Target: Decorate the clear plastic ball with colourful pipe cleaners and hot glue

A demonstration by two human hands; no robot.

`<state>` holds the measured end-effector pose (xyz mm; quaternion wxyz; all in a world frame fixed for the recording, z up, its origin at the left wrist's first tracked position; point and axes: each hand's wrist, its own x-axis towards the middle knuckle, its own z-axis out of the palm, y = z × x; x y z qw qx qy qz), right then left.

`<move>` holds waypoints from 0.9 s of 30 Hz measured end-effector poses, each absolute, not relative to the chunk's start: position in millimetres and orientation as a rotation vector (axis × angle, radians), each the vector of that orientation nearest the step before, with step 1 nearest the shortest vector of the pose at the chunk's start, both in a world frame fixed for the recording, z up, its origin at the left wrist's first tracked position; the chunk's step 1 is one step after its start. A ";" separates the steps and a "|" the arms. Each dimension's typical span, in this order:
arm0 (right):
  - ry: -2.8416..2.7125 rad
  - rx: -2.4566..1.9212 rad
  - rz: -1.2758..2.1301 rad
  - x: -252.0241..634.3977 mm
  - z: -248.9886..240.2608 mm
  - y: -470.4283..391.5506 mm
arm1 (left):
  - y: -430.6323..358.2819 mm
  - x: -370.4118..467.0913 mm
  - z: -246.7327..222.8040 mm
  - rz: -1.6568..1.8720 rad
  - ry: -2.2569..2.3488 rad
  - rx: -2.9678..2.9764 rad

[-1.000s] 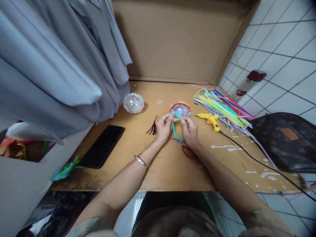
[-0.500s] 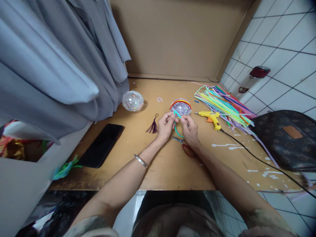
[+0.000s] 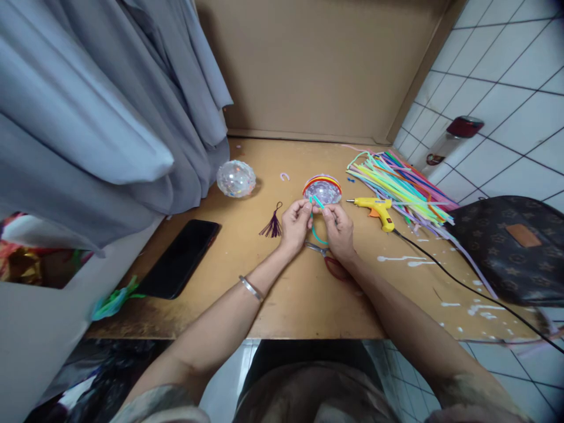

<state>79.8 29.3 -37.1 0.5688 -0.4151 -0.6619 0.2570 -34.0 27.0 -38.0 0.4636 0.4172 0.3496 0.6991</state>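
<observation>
Both hands pinch a turquoise pipe cleaner [image 3: 318, 237] above the middle of the table. My left hand [image 3: 296, 223] has its fingers closed on one part, and my right hand [image 3: 338, 229] on another. A loop of it hangs down between them. Just beyond the fingertips sits a clear dome [image 3: 324, 191] banded in red and yellow at its top. Scissors [image 3: 337, 268] with red handles lie partly under my right hand. Left of my left hand rests a dark purple tassel [image 3: 272, 225].
A yellow glue gun [image 3: 376, 211] with a black cord lies at right, before a pile of coloured pipe cleaners [image 3: 396, 185]. Elsewhere are a second clear dome [image 3: 236, 178], a small pink curved piece [image 3: 285, 176], a black phone [image 3: 178, 258] and a brown patterned bag [image 3: 506, 252].
The turquoise pipe cleaner's upper part has shifted slightly between my fingertips; two short ends now show apart. Both hands stay in nearly the same place.
</observation>
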 end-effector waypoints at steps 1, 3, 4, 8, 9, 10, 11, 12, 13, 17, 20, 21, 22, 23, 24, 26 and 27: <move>-1.550 -0.972 0.607 79.8 -37.6 29.4 | 27.0 -33.9 -38.2 1.713 0.869 1.019; -1.550 -0.970 0.612 79.7 -38.4 29.3 | 26.9 -33.7 -38.6 1.696 0.876 1.003; -1.556 -0.970 0.612 79.6 -38.6 29.1 | 26.9 -33.7 -38.6 1.688 0.871 0.995; -1.580 -0.966 0.613 79.5 -38.5 28.5 | 26.6 -33.6 -38.0 1.672 0.838 0.986; -1.579 -0.971 0.612 79.6 -38.4 28.6 | 26.6 -33.5 -37.8 1.676 0.833 0.982; -1.576 -0.977 0.612 79.8 -38.5 28.9 | 26.7 -33.4 -37.8 1.680 0.827 0.977; -1.572 -0.985 0.614 80.0 -38.6 29.2 | 26.8 -33.3 -37.8 1.685 0.821 0.971; -1.570 -0.993 0.616 80.2 -38.8 29.5 | 27.0 -33.1 -38.0 1.689 0.814 0.965; -1.569 -0.998 0.616 80.2 -39.1 29.7 | 27.2 -33.0 -38.3 1.691 0.809 0.962; -1.577 -0.989 0.609 79.7 -39.8 29.2 | 27.6 -32.5 -39.6 1.685 0.799 0.967; -1.579 -0.976 0.607 79.2 -39.9 28.7 | 27.4 -32.3 -39.8 1.676 0.791 0.968; -1.579 -0.978 0.605 79.1 -39.9 28.7 | 27.3 -32.2 -39.6 1.675 0.789 0.965; -1.581 -0.981 0.602 79.1 -39.9 28.7 | 27.0 -32.2 -39.2 1.674 0.789 0.960; -1.583 -0.983 0.600 79.2 -40.0 28.9 | 26.7 -32.1 -38.7 1.672 0.789 0.955; -1.585 -0.982 0.597 79.3 -40.1 29.1 | 26.4 -32.0 -38.1 1.670 0.789 0.949; -1.586 -0.971 0.592 79.5 -40.6 29.6 | 25.8 -31.7 -37.0 1.665 0.791 0.940; -1.587 -0.964 0.590 79.7 -40.9 29.8 | 25.4 -31.5 -36.5 1.662 0.791 0.940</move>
